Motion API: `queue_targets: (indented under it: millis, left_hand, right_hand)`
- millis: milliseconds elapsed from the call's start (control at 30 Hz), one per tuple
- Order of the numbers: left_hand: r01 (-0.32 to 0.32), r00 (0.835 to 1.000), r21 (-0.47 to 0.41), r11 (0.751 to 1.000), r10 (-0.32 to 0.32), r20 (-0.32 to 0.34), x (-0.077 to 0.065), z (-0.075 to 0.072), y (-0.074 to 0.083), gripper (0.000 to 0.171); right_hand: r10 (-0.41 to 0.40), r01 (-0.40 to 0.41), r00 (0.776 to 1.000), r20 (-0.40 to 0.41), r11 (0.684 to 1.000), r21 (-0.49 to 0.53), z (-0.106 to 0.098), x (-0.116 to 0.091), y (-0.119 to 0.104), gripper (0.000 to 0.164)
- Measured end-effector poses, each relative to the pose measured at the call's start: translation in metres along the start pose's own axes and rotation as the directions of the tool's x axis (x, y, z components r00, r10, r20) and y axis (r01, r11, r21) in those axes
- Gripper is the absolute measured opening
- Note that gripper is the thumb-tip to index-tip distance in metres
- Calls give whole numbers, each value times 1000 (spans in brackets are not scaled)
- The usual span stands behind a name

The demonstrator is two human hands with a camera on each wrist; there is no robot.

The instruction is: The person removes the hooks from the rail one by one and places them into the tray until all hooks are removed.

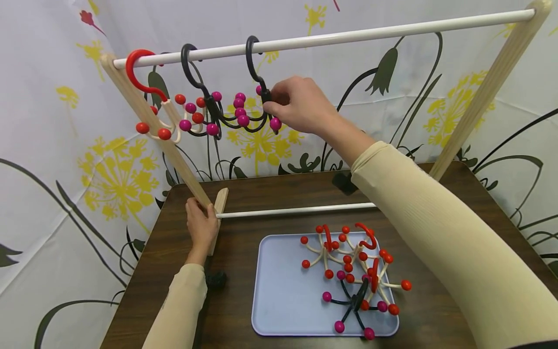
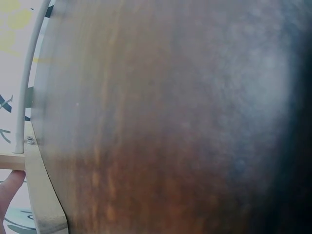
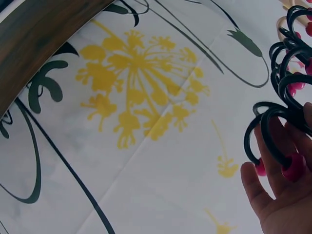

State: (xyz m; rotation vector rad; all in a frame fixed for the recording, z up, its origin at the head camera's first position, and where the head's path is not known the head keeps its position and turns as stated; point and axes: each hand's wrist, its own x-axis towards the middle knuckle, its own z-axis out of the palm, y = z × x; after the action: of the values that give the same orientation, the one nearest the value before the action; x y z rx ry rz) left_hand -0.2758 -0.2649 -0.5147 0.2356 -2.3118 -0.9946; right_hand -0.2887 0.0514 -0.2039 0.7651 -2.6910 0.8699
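Right hand (image 1: 300,105) pinches 1 black hanger (image 1: 265,95) mid-height.

On my feed the curtain (image 1: 43,145) is white, printed with yellow flower heads (image 1: 124,179), dark stems (image 3: 73,170), grey-green bells (image 1: 384,68) and a small red bloom (image 1: 87,18); the upper rod (image 1: 348,37) and lower rod (image 1: 296,211) are plain white, the posts (image 1: 486,92) pale wood; I see one hanging piece with a red hook (image 1: 129,70), cream arms and red balls; the black hangers (image 1: 250,62) beside it carry magenta balls; the tray (image 1: 283,300) is pale lilac-blue, bearing three red-and-cream hangers (image 1: 328,237) with red balls and a black one (image 1: 355,301) with magenta; the table (image 1: 144,300) is dark brown; both sleeves (image 1: 418,203) look pale cream-yellow.
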Motion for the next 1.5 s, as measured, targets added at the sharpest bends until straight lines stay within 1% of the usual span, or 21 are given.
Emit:
queue_targets:
  millis: [133,267,433,567,767,900,967,1100,1233,1367,1500]
  left_hand:
    - [-5,1000,2,1000,5,-5,0,0,1,31]
    - [-2,1000,3,1000,2,-4,1,0,1,31]
    - [9,1000,4,1000,-10,10,-1,1,0,32]
    - [15,1000,8,1000,-15,10,-1,0,0,32]
    - [10,1000,7,1000,-11,14,-1,-1,0,32]
    - [9,1000,15,1000,-9,14,-1,0,0,32]
    - [-2,1000,13,1000,2,10,0,-1,-1,32]
    - [-23,1000,-11,1000,23,2,-1,-1,-1,31]
    - [-33,999,-25,999,33,-4,-1,-1,-2,31]
    - [-46,999,-33,998,46,-10,0,-1,0,31]
    - [-55,998,-44,998,54,-14,0,-2,0,31]
  right_hand:
    - [21,-20,999,-39,999,25,-1,-2,2,22]
    - [49,-46,997,-58,998,52,-3,-2,-1,29]
    - [62,-56,995,-77,996,71,-5,-3,-7,28]
    - [76,-62,990,-121,991,120,-6,-7,-13,27]
    - [89,-45,975,-203,976,213,-15,-17,-22,24]
    - [79,-28,973,-215,972,232,-25,-27,-26,23]
    - [73,-20,974,-216,971,239,-29,-33,-26,23]
    - [53,-4,977,-209,974,228,-34,-52,-25,21]
    - [23,20,980,-197,977,215,-31,-80,-24,19]
    - [7,31,986,-169,975,220,-20,-114,-24,16]
    - [26,-2,996,-86,965,264,-1,-151,-25,17]
